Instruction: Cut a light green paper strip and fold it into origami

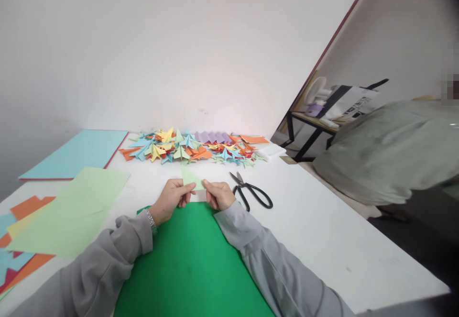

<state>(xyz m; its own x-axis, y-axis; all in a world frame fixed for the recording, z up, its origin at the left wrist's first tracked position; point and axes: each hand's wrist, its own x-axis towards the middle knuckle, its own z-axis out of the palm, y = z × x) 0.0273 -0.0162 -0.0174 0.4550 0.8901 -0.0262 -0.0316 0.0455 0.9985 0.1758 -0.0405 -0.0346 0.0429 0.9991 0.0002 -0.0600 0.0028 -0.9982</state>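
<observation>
Left hand (172, 195) and right hand (220, 195) both pinched a small pale green paper piece (190, 179) between them — apparently mid-fold, creases too faint to confirm; thin edges called for light, even pressure. Green material (186, 259) lay below, scissors (241, 183) just right, folded paper shapes (181, 152) beyond, loose sheets (79, 207) left — white tabletop (315, 221), pale wall (179, 44), person (383, 145) at right.

The single head-worn camera faced forward and down from above the table (344, 240), near the hands, toward the wall (172, 49)
</observation>
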